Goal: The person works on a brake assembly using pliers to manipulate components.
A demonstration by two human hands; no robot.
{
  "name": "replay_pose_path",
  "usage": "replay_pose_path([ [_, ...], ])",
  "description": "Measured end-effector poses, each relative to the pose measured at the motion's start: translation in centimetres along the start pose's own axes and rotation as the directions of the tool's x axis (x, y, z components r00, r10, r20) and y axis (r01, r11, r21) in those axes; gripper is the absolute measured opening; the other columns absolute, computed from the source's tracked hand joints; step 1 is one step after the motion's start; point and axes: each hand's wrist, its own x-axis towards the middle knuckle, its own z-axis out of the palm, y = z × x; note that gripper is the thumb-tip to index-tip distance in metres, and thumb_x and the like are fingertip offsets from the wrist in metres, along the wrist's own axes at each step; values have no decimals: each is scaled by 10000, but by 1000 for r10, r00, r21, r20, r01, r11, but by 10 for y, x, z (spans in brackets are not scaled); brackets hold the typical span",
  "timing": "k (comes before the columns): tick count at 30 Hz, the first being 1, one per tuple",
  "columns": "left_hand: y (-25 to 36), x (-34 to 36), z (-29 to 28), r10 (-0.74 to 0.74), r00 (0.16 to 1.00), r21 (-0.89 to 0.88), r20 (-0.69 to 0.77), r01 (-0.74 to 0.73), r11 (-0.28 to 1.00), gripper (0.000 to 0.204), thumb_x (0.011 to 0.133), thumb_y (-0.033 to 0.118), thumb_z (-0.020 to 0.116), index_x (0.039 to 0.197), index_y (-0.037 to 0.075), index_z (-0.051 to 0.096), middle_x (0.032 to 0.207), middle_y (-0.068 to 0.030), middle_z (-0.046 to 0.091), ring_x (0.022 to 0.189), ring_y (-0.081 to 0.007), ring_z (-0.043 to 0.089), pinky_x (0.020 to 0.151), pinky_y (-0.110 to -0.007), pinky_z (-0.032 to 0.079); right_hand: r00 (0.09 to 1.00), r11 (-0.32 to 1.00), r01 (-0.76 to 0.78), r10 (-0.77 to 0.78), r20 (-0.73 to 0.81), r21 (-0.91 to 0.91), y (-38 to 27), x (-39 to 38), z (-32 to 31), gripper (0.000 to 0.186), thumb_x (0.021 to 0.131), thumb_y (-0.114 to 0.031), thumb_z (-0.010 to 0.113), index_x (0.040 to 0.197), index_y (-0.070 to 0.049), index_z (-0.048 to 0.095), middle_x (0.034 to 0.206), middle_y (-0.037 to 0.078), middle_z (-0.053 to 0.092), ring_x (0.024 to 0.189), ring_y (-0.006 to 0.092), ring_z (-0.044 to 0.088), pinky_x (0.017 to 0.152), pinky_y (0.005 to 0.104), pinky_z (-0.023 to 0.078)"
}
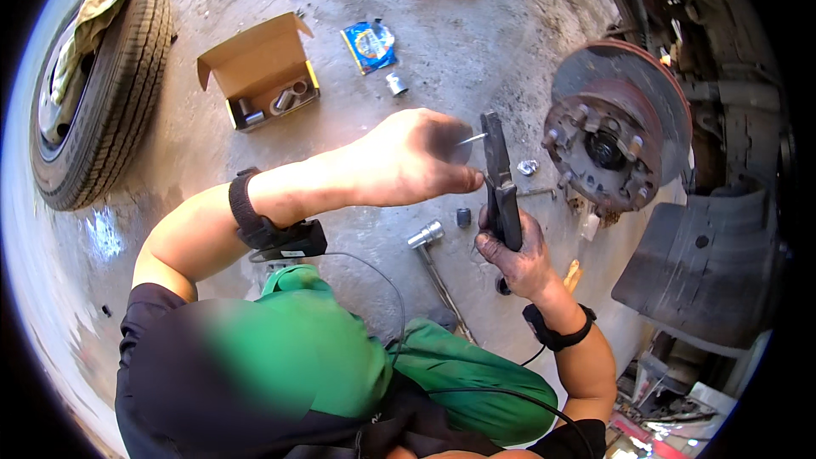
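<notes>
My right hand (523, 257) is wrapped round the dark handles of a pair of pliers (500, 178), whose jaws point away from me. My left hand (416, 160) is closed, its fingers partly blurred, at the left side of the pliers' jaws. From its fingers a thin shiny metal pin (473, 138) reaches to the jaws; its other end is hidden in the hand. To the right of the pliers, a wheel hub with studs (603, 149) stands in front of a brake disc (671, 106). A small silvery part (528, 167) lies on the floor between pliers and hub.
A ratchet with a socket (427, 235) and a dark socket (463, 218) lie on the concrete. An open cardboard box (259, 59) with metal parts, a blue packet (371, 45) and a silvery socket (396, 84) are farther off. A tyre (119, 110) stands left; a mudflap (701, 263) hangs right.
</notes>
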Motion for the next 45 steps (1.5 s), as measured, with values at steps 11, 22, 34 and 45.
replay_pose_path([
  [11,-85,-16,-27,-252,942,-64,-220,244,968,408,854,401,774,948,7,722,799,-36,678,764,-88,560,694,-304,477,986,919,38,-98,-135,-392,32,64,80,273,727,-57,628,970,4,520,785,262,629,765,472,639,673,486,518],
  [22,-132,-18,-20,-245,889,-51,-386,245,968,417,824,395,789,894,-11,727,694,-88,638,667,-127,548,623,-337,469,992,833,-106,53,-113,-543,61,92,95,261,735,-45,582,992,-8,553,799,289,642,820,492,637,710,514,517],
  [34,-179,24,13,-441,735,-50,-516,488,872,435,832,455,695,853,24,750,909,-252,693,944,-381,676,827,-436,519,980,528,-196,117,-158,-826,131,124,99,408,718,-211,646,1058,-19,531,1002,261,674,936,434,668,852,498,538],
  [45,-134,11,-44,-353,766,-107,-537,353,930,599,897,578,616,855,-14,697,715,-71,617,690,-135,593,637,-296,488,945,866,-296,202,-259,-404,60,112,114,293,719,-127,583,947,56,573,868,316,669,859,481,667,816,494,528],
])
